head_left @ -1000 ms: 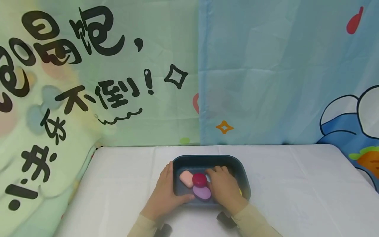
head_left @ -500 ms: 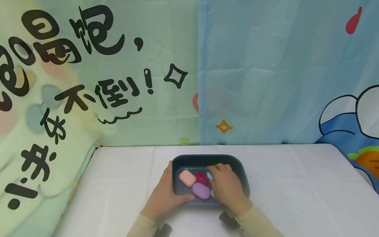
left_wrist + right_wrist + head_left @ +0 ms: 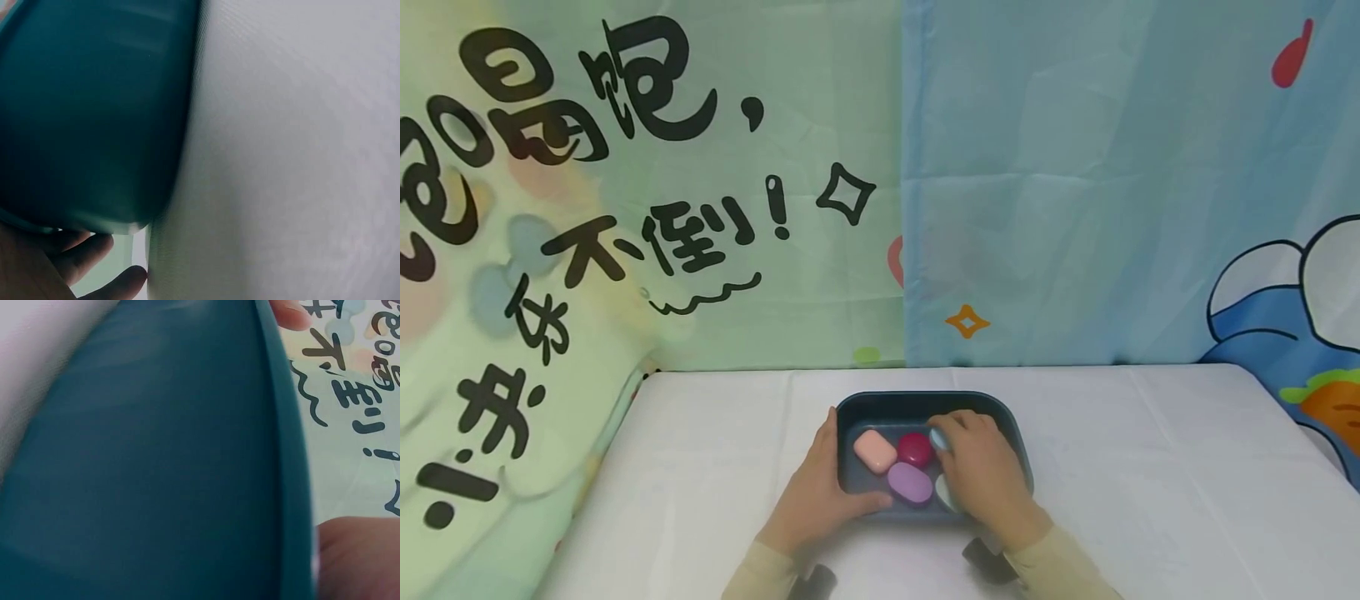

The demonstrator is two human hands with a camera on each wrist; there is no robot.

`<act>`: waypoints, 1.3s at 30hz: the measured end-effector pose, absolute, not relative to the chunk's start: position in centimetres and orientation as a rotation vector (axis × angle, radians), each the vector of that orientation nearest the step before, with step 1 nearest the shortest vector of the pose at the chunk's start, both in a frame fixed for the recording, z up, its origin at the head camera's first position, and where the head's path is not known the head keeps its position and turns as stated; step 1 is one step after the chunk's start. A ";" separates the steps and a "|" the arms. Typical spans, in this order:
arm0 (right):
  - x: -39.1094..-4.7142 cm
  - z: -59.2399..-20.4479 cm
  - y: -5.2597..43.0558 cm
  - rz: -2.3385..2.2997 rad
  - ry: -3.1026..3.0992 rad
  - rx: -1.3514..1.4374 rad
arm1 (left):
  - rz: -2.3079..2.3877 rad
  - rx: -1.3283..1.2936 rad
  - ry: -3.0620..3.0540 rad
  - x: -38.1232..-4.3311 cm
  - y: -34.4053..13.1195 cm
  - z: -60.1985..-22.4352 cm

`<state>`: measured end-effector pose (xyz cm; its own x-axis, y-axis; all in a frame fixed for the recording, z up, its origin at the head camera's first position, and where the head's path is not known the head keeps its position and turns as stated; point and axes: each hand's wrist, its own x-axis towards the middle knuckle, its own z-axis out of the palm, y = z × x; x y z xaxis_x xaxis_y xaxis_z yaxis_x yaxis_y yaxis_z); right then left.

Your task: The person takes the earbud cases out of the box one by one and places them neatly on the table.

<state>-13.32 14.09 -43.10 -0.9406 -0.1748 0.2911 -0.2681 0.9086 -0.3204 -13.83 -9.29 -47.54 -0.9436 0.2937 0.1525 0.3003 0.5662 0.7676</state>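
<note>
A dark blue-green rectangular tray (image 3: 859,408) sits on the table in the head view. My left hand (image 3: 815,493) grips its near left corner, thumb over the front rim and fingers along the left side. Inside the tray, my right hand (image 3: 988,475) pinches a light blue smooth piece (image 3: 937,439) between thumb and fingers. Left of it lie a crimson round piece (image 3: 915,449), a pale pink blocky piece (image 3: 876,451) and a purple oval piece (image 3: 910,483). A whitish piece (image 3: 945,493) is partly hidden under the right hand. Both wrist views show mostly the tray's outer wall (image 3: 94,125).
White cloth covers the table (image 3: 1150,483) around the tray. Behind it hangs a printed curtain (image 3: 1075,208), pale green with black lettering on the left and blue on the right. Dark wrist-camera mounts (image 3: 988,561) sit below both wrists.
My right hand has shifted a little right and back with the light blue piece. The crimson piece has slid right, off the purple one, and the whitish piece has come into view. My left hand stays put.
</note>
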 end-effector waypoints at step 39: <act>-13.6 -41.1 19.0 0.609 -2.613 0.421 | -1.477 -0.546 -2.733 -14.0 -9.4 -47.8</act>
<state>-13.57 19.01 -41.10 -0.8650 -0.1923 0.4636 -0.3775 0.8580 -0.3485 -13.95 -9.42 -47.78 -0.9399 0.3060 0.1513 0.2943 0.5014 0.8136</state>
